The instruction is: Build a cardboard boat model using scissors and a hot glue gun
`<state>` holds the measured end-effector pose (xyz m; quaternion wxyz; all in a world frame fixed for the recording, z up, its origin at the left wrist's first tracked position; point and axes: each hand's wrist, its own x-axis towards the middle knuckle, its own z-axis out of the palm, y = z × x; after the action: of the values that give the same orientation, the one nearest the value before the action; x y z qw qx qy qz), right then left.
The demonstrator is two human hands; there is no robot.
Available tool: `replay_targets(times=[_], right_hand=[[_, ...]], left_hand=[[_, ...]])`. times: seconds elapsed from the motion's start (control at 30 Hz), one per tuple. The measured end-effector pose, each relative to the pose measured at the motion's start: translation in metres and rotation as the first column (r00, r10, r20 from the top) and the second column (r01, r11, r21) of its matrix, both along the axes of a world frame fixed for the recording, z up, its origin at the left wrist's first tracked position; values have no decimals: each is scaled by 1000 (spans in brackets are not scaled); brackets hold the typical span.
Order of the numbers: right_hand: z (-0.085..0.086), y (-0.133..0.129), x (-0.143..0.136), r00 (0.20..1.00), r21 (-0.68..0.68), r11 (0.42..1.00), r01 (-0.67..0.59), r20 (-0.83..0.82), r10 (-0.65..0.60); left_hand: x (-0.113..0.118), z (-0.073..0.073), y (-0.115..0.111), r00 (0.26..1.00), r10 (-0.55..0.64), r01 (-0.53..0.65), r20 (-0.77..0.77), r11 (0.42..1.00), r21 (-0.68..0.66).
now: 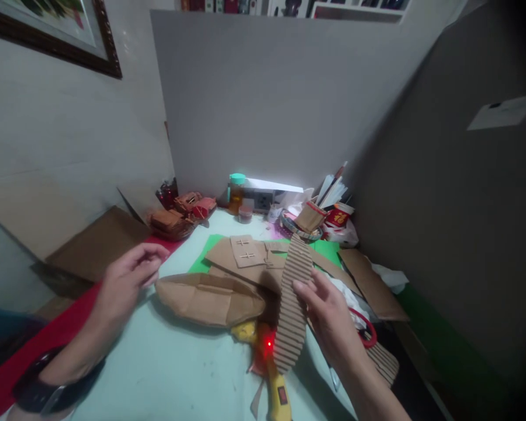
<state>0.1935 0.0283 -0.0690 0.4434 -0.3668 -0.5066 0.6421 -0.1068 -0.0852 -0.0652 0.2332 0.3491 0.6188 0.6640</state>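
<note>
My right hand (pixel 326 304) grips a long, leaf-shaped piece of corrugated cardboard (pixel 293 310) by its right edge, thumb on the ridged face. The piece is held upright over the table. My left hand (pixel 134 278) is loosely curled just beyond the left tip of a boat-shaped cardboard shell (pixel 210 298), with nothing visible in its fingers. The shell lies on the pale green tabletop (pixel 170 374). Below the corrugated piece is a yellow tool (pixel 279 394) with a glowing red light, probably a glue gun. Its front part is partly hidden.
Flat cardboard pieces (pixel 228 254) lie behind the shell, one bearing two small stick crosses. Red-handled scissors (pixel 370 336) sit by my right forearm. At the back are small brown model vehicles (pixel 170 222), a teal-lidded jar (pixel 236 196) and a cardboard holder (pixel 311 216) with sticks.
</note>
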Motion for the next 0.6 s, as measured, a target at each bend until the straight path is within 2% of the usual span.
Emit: replay_targets(times=[0.17, 0.37, 0.5, 0.6], right_hand=[[-5, -7, -1, 1000, -21, 1000, 12, 17, -12], [-16, -9, -2, 999, 30, 999, -43, -4, 43], [-22, -6, -2, 998, 60, 996, -63, -8, 64], [-18, -8, -3, 999, 17, 999, -35, 8, 35]], left_hand=[[-2, -13, 3, 997, -42, 42, -69, 999, -4], [-6, -17, 4, 995, -18, 18, -95, 1000, -1], [-7, -20, 5, 995, 17, -20, -97, 999, -30], [-8, -22, 6, 989, 86, -92, -119, 994, -50]])
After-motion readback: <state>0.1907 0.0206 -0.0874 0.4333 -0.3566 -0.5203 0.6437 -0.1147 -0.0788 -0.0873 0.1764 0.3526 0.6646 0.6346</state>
